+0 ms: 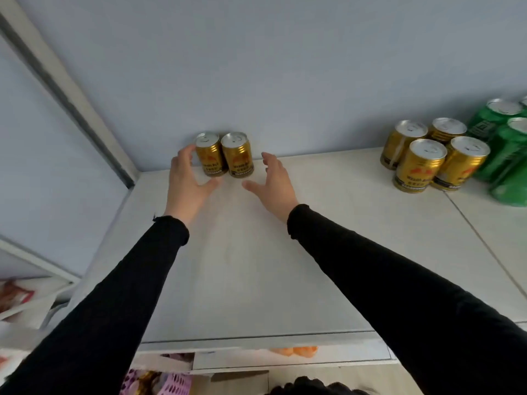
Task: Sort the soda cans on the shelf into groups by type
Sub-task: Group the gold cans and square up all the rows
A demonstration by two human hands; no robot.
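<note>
step: we're grouping gold cans | left hand [186,178] fingers spread, touching left gold can [210,155]; right hand [273,181] open, holding nothing, just right of second gold can [238,156] | next: fetch gold cluster [427,158] far right, beside green cans [504,143]

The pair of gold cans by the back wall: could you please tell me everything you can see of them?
The pair of gold cans stands upright, side by side and touching, at the back of the white shelf against the pale blue wall. Each looks like metal, with a silver ring-pull lid, a ribbed shoulder, a reddish emblem and a dark band of print near the base. The left hand curves beside the left can, its fingertips at the can's side; the right hand hovers open, apart from them.
</note>
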